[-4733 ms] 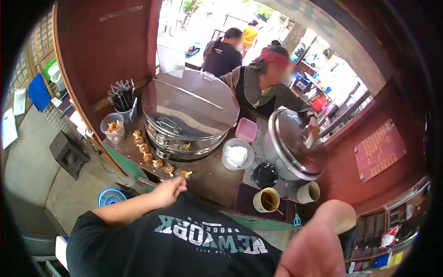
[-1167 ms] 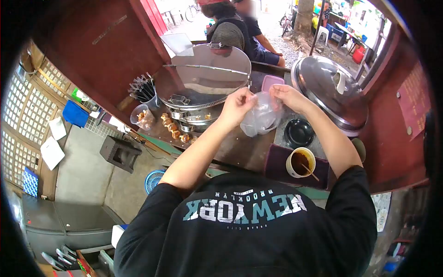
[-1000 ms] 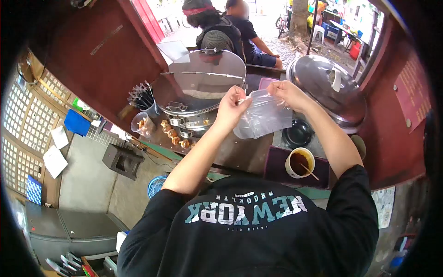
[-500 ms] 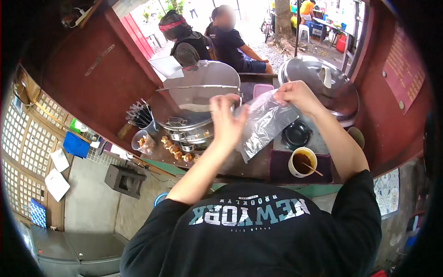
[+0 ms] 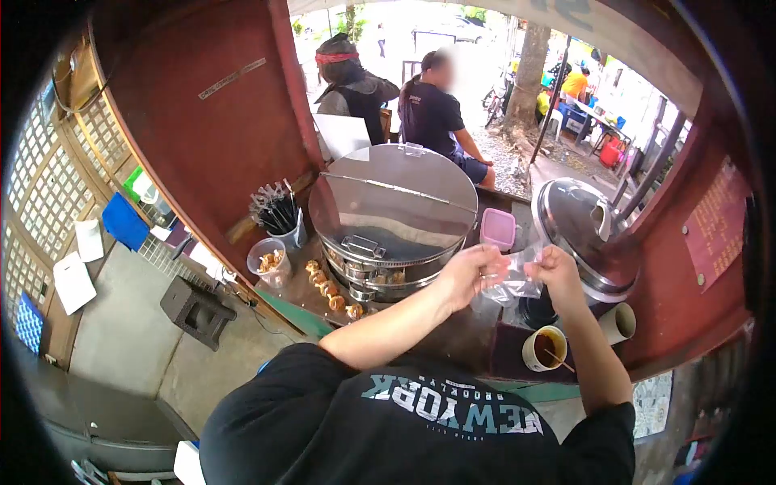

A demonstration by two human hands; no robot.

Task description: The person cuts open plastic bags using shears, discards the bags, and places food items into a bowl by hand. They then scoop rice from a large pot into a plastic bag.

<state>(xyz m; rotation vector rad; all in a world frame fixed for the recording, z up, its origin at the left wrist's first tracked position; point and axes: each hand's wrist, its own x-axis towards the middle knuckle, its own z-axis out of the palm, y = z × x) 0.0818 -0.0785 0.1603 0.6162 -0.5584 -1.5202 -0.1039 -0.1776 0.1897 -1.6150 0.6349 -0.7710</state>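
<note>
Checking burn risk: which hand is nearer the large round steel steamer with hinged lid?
Left. The left hand is just right of the steamer; the right hand is farther right.

The body wears 1 black T-shirt [image 5: 323, 428], plain and dark apart from the chest print [image 5: 453, 408]; big block letters spell the 2 words "NEW YORK", partly white and partly muted teal, with worn-looking breaks; smaller, fainter lettering runs alongside, too small to read surely; the left sleeve [image 5: 295, 364] and right sleeve [image 5: 606, 428] are short, loose and black.
</note>
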